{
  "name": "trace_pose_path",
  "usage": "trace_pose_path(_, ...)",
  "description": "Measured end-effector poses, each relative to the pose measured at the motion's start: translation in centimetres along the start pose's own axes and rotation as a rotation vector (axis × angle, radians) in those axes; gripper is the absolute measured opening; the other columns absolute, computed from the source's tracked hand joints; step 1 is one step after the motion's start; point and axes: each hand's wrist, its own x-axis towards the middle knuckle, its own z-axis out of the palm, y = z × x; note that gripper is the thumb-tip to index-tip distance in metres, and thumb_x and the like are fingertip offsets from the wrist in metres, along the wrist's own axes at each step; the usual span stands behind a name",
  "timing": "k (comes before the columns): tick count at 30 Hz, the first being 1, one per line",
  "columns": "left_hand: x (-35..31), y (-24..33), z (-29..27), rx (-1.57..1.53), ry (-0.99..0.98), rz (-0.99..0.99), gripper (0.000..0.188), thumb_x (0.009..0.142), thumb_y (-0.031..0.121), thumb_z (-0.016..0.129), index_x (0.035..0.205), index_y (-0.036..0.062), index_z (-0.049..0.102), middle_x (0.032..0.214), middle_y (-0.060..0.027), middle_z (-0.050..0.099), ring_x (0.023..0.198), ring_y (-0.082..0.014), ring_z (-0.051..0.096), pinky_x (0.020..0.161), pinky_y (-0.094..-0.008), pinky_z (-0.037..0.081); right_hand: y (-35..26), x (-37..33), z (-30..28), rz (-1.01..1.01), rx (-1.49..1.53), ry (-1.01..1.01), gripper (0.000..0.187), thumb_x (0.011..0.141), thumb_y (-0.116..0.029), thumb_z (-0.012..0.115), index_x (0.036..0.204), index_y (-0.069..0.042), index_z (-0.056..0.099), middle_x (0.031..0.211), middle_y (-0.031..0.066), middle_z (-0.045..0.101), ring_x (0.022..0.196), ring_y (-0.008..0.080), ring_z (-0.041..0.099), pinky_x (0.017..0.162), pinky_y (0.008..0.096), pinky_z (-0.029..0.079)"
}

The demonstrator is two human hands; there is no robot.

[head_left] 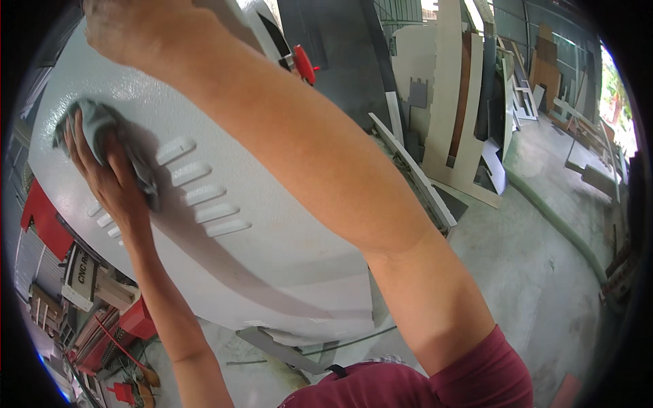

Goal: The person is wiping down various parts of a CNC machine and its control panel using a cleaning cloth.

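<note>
A large light-grey metal panel (299, 272) with rows of raised louvre slots (204, 196) stands in front of me. My left hand (112, 170) presses a bunched grey-green cloth (98, 117) against its surface, left of the longer row of slots. The fingers bend over the cloth. My right arm reaches across the panel to the upper left, where my right hand (132, 30) is by the panel's upper part. The picture's edge cuts that hand off, and its fingers are too hidden to show whether they grip anything.
A red handle (304, 64) sticks out beyond the panel's far edge. Boards and sheets (452, 102) lean at the back right. A thick pale hose (558, 221) runs along the concrete floor. Red and beige machinery (102, 289) stands at the left, with a grey metal strip (282, 350) below the panel.
</note>
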Motion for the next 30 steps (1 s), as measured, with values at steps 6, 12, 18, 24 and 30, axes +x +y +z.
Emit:
trace_pose_path(6, 8.7, -2.0, 1.2, -0.022, 0.027, 0.078, 0.049, 0.091, 0.019, 0.051, 0.136, 0.0024, 0.043, 0.139, -0.0208, 0.042, 0.133, -0.0355, 0.034, 0.111, -0.0401, 0.025, -1.3, 1.4, -2.4, 0.006, 0.077, 0.036, 0.037, 0.089, -0.02, 0.045, 0.12, -0.005, 0.06, 0.127, 0.0144, 0.057, 0.123, 0.0256, 0.048, 0.11, 0.0444, 0.026)
trace_pose_path(12, 8.3, 1.8, 3.6, 0.045, 0.028, -0.043, 0.053, 0.091, 0.018, 0.052, 0.139, 0.0014, 0.038, 0.141, -0.0207, 0.039, 0.134, -0.0359, 0.033, 0.11, -0.0381, 0.026, 4.1, 1.5, -4.1, -0.245, 0.083, -0.232, 0.022, 0.084, -0.02, 0.051, 0.096, -0.01, 0.068, 0.103, 0.0073, 0.065, 0.105, 0.0198, 0.057, 0.094, 0.0385, 0.037)
trace_pose_path(18, 3.2, 6.3, 1.9, 0.078, -0.036, -0.121, 0.057, 0.086, 0.012, 0.058, 0.139, 0.0024, 0.037, 0.144, -0.0257, 0.03, 0.135, -0.0453, 0.026, 0.11, -0.0496, 0.024, 2.8, -1.1, -5.6, -0.344, 0.018, -0.017, 0.031, 0.084, -0.02, 0.052, 0.108, -0.003, 0.063, 0.111, 0.0112, 0.062, 0.114, 0.0229, 0.053, 0.099, 0.0398, 0.038)
trace_pose_path(24, -9.2, 16.0, 0.6, 0.125, -0.209, -0.365, 0.062, 0.086, 0.009, 0.054, 0.142, -0.0026, 0.029, 0.148, -0.0298, 0.021, 0.138, -0.0488, 0.017, 0.112, -0.0528, 0.017, 0.6, -11.3, -10.9, -0.53, 0.138, -0.461, 0.041, 0.083, -0.018, 0.053, 0.122, -0.006, 0.058, 0.137, 0.0097, 0.05, 0.133, 0.0252, 0.039, 0.115, 0.043, 0.02)
trace_pose_path(30, -10.6, 17.7, -1.3, 0.172, -0.264, -0.353, 0.062, 0.086, 0.013, 0.056, 0.14, -0.0053, 0.03, 0.146, -0.0311, 0.023, 0.137, -0.0497, 0.018, 0.112, -0.055, 0.015, -0.1, -14.2, -13.7, -0.622, 0.32, -0.485, 0.045, 0.084, -0.023, 0.053, 0.125, -0.005, 0.057, 0.135, 0.0129, 0.051, 0.131, 0.0291, 0.039, 0.113, 0.0443, 0.02)
